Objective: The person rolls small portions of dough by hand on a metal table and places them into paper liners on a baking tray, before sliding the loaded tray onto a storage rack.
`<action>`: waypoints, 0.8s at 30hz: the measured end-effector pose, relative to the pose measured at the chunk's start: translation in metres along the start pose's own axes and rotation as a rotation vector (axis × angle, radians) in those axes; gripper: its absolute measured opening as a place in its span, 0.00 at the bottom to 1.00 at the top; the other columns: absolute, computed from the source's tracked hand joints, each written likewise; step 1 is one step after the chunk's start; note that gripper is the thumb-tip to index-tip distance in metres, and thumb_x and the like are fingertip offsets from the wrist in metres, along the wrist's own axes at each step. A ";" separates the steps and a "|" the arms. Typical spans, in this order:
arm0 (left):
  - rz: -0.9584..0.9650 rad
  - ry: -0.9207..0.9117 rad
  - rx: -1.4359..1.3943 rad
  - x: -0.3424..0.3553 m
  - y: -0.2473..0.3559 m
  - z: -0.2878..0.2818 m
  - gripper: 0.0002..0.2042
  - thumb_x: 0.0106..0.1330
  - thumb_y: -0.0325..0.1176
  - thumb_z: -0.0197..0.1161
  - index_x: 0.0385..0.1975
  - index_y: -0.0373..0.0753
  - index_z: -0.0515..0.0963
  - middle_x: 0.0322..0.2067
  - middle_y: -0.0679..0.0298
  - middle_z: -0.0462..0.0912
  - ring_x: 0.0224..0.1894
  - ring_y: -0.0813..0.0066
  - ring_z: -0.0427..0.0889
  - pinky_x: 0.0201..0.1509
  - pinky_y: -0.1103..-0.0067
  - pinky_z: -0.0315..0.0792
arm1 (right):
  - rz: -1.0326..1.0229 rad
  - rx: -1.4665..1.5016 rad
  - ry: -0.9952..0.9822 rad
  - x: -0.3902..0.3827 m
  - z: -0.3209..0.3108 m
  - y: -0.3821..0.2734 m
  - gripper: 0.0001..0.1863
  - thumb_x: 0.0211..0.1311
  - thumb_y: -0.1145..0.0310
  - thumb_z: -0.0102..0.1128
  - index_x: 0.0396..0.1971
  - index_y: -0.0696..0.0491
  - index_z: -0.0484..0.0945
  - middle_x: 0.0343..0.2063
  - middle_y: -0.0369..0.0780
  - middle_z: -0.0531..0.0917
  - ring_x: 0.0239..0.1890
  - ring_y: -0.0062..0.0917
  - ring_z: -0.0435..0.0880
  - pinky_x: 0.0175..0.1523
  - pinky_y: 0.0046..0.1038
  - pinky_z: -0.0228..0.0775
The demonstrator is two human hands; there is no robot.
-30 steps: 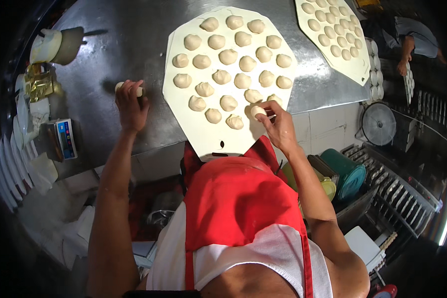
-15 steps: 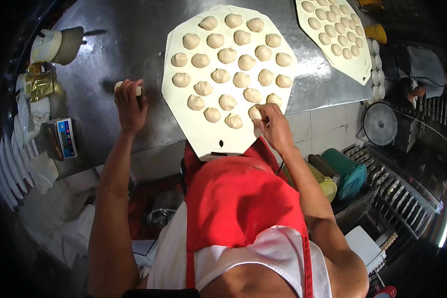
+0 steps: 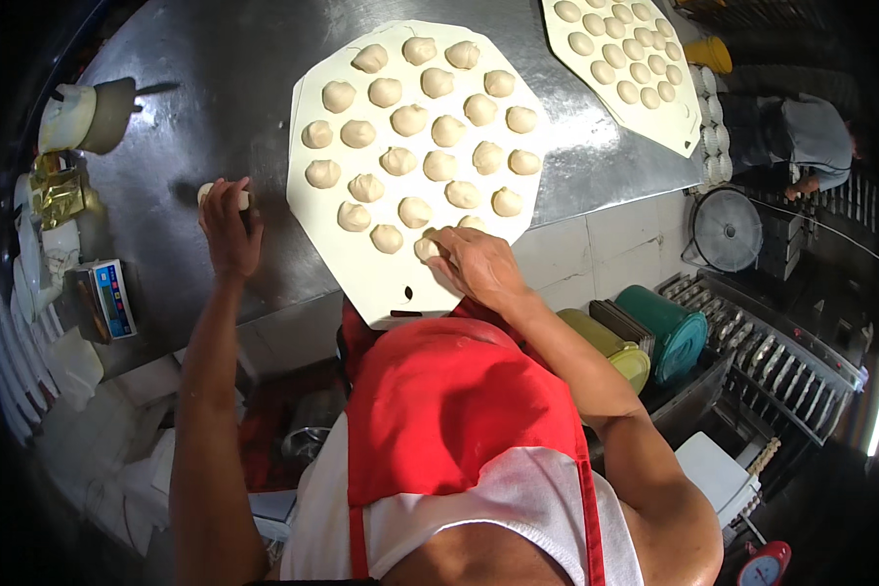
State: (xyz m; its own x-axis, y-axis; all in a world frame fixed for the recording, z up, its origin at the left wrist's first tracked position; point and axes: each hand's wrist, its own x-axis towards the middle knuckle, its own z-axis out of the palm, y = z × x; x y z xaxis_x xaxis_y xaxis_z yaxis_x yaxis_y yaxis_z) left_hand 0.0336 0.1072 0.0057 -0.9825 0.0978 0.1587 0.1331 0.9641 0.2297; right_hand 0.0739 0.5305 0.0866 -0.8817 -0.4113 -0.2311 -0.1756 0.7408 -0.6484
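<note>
A cream octagonal board (image 3: pixel 347 264) with rows of pale dough balls (image 3: pixel 407 120) lies on the steel table in front of me. My left hand (image 3: pixel 227 220) rests on the table left of the board, fingers curled around a dough piece (image 3: pixel 205 194). My right hand (image 3: pixel 474 264) is over the lower part of the board, fingertips closed on a dough ball (image 3: pixel 425 250) in the lowest row, its underside hidden. Behind those fingers, another ball partly shows.
At upper right is a second board (image 3: pixel 581 73) of round dough pieces. Along the left lie a scale (image 3: pixel 107 298), pots (image 3: pixel 68 122) and bags. Below the right table edge stand lidded bins (image 3: pixel 674 332), racks and a fan (image 3: pixel 728 230). A co-worker (image 3: pixel 816 142) bends at far right.
My right hand has moved left from one ball to another in the lowest row. The boards appear shifted leftward in view. My left hand keeps its grip. The co-worker has bent lower.
</note>
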 end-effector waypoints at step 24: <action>0.057 0.008 -0.028 0.003 -0.008 0.002 0.29 0.66 0.31 0.65 0.69 0.50 0.69 0.64 0.59 0.68 0.76 0.54 0.63 0.81 0.51 0.53 | -0.128 -0.079 0.222 -0.007 0.014 0.010 0.21 0.55 0.75 0.75 0.50 0.50 0.85 0.44 0.41 0.85 0.45 0.41 0.83 0.49 0.40 0.80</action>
State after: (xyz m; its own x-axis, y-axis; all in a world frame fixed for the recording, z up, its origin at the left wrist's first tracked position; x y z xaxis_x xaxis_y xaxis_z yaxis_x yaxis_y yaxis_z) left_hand 0.0294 0.0998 0.0022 -0.9722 0.1501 0.1798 0.1924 0.9497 0.2472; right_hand 0.0850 0.5333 0.0714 -0.9230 -0.3842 0.0201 -0.3181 0.7326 -0.6018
